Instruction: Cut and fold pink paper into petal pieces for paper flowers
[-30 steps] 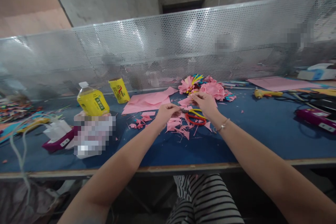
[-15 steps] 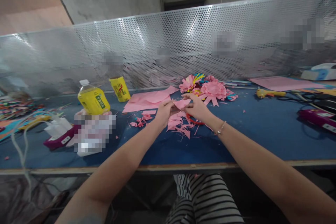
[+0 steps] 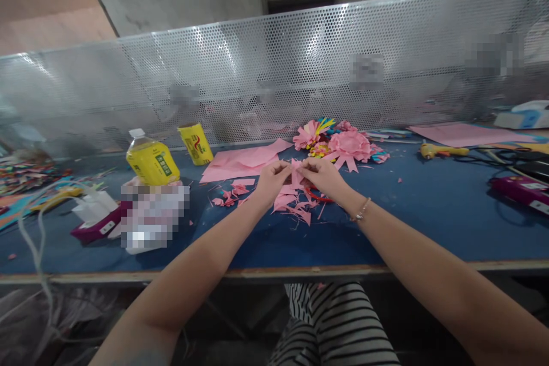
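Note:
My left hand and my right hand meet over the blue table, each pinching one side of a small piece of pink paper held upright between them. Under my hands lie pink paper scraps and red-handled scissors, mostly hidden by my right hand. Just beyond, finished pink paper flowers are piled, and flat pink paper sheets lie to their left.
A yellow drink bottle and a yellow can stand at the left, near a tissue box and white cables. A glue gun and a purple box lie right. A perforated metal screen backs the table.
My right hand came back from the flower pile toward my left hand. Both hands now pinch the pink paper piece, which has turned upright between them.

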{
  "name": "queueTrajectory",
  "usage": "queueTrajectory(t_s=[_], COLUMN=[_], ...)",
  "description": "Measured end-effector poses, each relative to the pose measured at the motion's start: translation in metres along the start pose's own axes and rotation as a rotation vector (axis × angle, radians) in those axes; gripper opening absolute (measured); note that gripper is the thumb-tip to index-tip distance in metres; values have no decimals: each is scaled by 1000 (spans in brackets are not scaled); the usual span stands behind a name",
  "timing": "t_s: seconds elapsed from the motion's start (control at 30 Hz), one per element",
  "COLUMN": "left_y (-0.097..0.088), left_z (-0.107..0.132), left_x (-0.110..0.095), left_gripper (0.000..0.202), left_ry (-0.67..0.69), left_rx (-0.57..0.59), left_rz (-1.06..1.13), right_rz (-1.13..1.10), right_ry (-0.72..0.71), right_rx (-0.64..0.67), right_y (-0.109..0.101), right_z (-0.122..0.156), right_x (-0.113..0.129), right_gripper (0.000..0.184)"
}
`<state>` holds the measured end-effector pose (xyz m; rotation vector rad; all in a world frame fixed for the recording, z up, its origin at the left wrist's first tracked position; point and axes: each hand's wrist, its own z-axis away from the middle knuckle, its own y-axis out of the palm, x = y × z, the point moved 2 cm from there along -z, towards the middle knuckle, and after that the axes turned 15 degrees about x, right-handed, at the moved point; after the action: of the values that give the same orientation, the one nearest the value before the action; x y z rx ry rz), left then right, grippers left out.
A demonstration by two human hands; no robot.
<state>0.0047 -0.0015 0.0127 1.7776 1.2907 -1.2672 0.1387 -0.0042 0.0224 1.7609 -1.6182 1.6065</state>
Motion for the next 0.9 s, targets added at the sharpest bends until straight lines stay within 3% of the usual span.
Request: queueTrajectory(t_s=[0.1,0.27,0.37,0.57,0.73,0.9], left_y=[-3,-4,-3,2,1,-2], left_z=[0,1,1,4,5,2], left_x=[-2,-7,-7,-11,-15,-15], left_gripper=[14,12,11,7,9,14], left_ry=[23,63,47,-84,-71,-69], left_rx=[-26,-45,-72,-47,-1,-6], left_rz=[-45,-15,-5,109,169,206], right_rz=[107,851,1041,917,937,717], right_ry=[64,259,422,646,553,443], right_rx=[8,61,147,241,249,64], right_y=[-5,-12,-11,-16,-21,-19], right_z=[-1,4,7,4,5,-1], right_x=[-4,-13,-19,-26,-33,-33], right_gripper=[13,12,29,38,31,37])
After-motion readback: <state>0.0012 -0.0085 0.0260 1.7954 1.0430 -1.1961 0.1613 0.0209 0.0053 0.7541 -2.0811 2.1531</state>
